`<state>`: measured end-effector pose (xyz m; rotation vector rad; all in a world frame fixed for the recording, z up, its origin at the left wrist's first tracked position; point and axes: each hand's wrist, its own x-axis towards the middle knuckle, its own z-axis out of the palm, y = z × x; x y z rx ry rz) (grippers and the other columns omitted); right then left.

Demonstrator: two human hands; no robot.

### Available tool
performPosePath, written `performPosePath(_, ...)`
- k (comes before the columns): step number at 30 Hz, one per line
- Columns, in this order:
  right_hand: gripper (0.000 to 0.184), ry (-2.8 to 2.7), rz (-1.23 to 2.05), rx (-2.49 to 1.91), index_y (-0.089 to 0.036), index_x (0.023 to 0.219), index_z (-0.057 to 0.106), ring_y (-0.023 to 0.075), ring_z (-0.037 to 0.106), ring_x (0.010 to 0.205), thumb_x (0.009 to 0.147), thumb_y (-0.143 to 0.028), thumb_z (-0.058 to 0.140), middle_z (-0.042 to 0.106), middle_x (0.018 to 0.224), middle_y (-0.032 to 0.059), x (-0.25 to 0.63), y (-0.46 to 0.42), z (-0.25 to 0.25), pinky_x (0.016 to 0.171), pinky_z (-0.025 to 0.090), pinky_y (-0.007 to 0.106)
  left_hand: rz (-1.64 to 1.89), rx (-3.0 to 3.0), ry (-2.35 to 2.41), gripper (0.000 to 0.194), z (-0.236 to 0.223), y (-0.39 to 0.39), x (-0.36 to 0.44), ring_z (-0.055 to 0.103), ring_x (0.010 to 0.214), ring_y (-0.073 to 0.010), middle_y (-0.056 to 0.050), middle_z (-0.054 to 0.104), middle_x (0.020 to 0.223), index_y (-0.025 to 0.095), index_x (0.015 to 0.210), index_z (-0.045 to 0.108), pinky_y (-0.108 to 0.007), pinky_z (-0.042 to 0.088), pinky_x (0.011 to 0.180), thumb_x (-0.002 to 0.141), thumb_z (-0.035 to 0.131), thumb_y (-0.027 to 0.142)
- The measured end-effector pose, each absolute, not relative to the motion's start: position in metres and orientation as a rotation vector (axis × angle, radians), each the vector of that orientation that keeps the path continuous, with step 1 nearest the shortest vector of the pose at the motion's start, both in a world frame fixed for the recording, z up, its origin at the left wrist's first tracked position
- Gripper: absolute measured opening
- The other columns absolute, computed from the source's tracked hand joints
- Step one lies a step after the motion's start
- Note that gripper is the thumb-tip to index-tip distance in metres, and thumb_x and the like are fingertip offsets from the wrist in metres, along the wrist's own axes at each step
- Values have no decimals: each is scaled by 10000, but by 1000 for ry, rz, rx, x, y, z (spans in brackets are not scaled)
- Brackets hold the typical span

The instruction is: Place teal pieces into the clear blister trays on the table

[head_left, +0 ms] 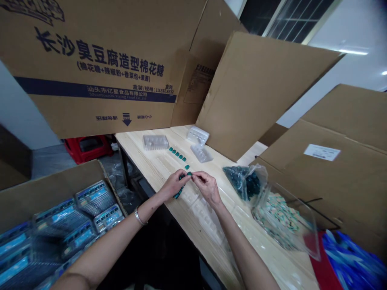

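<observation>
My left hand (173, 186) and my right hand (208, 186) meet over a clear plastic blister tray (201, 209) on the wooden table (157, 161). Both are closed, pinching small green pieces (185, 176) between the fingertips; more green pieces show under my left palm (177, 194). A row of several green pieces (178, 154) lies on the table just beyond my hands. A silver bracelet is on my left wrist.
Clear plastic trays (155, 141) (197, 134) (201, 153) lie at the far end. A bag of dark green pieces (246, 181) and a clear bin of parts (284, 219) stand at right. Large cardboard boxes (90, 60) ring the table; a box of packed blue blister packs (60, 225) is at left.
</observation>
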<state>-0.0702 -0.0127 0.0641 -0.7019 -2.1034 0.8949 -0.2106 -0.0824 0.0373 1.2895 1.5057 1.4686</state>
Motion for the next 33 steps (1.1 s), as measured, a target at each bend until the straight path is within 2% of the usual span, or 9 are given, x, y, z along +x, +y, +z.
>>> performPosePath(3, 195, -2060, 913, -762, -176, 821, 675, 162, 630, 716, 787, -333, 566, 676, 775, 51, -73, -14, 57, 684, 498, 267, 1463, 1295, 1536, 188, 33, -80, -208, 433, 575, -98, 43, 473, 635, 181, 816, 518, -217, 337, 558, 805, 470, 362)
performPosePath(7, 259, -1928, 1110, -861, -163, 826, 659, 160, 628, 655, 763, -401, 580, 669, 708, 48, -75, -13, 52, 640, 508, 269, 1451, 1305, 1597, 149, 30, -79, -208, 439, 575, -103, 42, 476, 622, 184, 791, 509, -222, 344, 567, 798, 454, 322)
performPosePath(12, 378, -1843, 1411, -849, -170, 997, 651, 151, 628, 687, 731, -437, 620, 684, 814, 53, -73, -8, 60, 683, 523, 293, 1416, 1348, 1642, 146, 26, -78, -211, 468, 608, -116, 28, 519, 648, 182, 796, 527, -232, 362, 604, 791, 447, 305)
performPosePath(16, 296, -1934, 1438, -822, -173, 858, 699, 128, 604, 633, 683, -410, 669, 668, 703, 19, -68, -6, 59, 671, 504, 275, 1398, 1458, 1618, 117, 22, -78, -211, 505, 693, -129, 11, 571, 722, 180, 782, 550, -236, 374, 662, 773, 460, 254)
performPosePath(20, 273, -1903, 1518, -859, -177, 821, 692, 135, 618, 617, 632, -373, 714, 670, 668, 12, -65, -4, 51, 645, 503, 275, 1375, 1393, 1598, 140, 20, -79, -209, 488, 651, -125, 17, 559, 680, 181, 753, 568, -228, 361, 618, 776, 485, 291)
performPosePath(23, 282, -1917, 1391, -885, -171, 840, 694, 151, 623, 625, 660, -387, 686, 677, 677, 31, -65, 9, 46, 652, 506, 292, 1434, 1274, 1559, 183, 19, -81, -209, 475, 629, -124, 15, 541, 647, 184, 714, 570, -220, 354, 588, 755, 540, 359)
performPosePath(26, 239, -1974, 1032, -902, -172, 804, 702, 170, 625, 692, 703, -378, 636, 687, 774, 63, -69, 36, 37, 681, 495, 302, 1470, 1102, 1476, 252, 20, -85, -212, 455, 576, -113, 16, 508, 605, 185, 711, 560, -208, 342, 530, 747, 557, 434)
performPosePath(29, 179, -2119, 728, -832, -175, 764, 703, 186, 620, 751, 745, -311, 588, 681, 808, 77, -80, 61, 23, 713, 476, 304, 1440, 971, 1380, 296, 20, -91, -215, 438, 529, -93, 23, 486, 596, 183, 731, 544, -196, 324, 481, 753, 545, 478)
performPosePath(33, 187, -2360, 516, -729, -168, 800, 698, 175, 602, 761, 806, -216, 517, 665, 803, 81, -93, 74, 9, 720, 450, 281, 1404, 894, 1331, 322, 21, -99, -220, 446, 522, -73, 24, 485, 626, 172, 749, 546, -185, 318, 464, 747, 555, 493)
